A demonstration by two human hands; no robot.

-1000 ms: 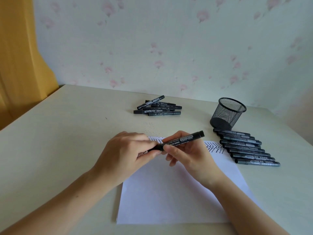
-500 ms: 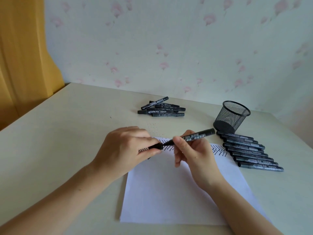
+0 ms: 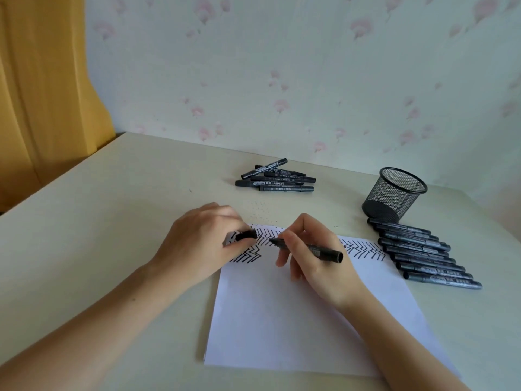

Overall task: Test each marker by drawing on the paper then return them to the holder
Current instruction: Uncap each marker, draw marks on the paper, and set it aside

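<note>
Pinching a black marker [image 3: 313, 249] in the right hand [image 3: 318, 258], tip aimed left over the paper [image 3: 296, 320]; gripping its cap [image 3: 246, 235] in the left hand [image 3: 200, 244], apart from the marker; zigzag lines [image 3: 363, 249] across the paper's top; mesh holder [image 3: 394, 193] upright at right on the table [image 3: 112, 221], marker row [image 3: 423, 252] beside it; marker pile [image 3: 277, 179] farther back.

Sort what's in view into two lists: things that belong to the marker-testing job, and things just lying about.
Part of the job:
- uncapped marker in the right hand
- cap in the left hand
- paper with zigzag test marks
- mesh holder
- row of markers beside the paper
- pile of markers farther back

Just lying about:
- yellow curtain
- floral wallpaper
</note>
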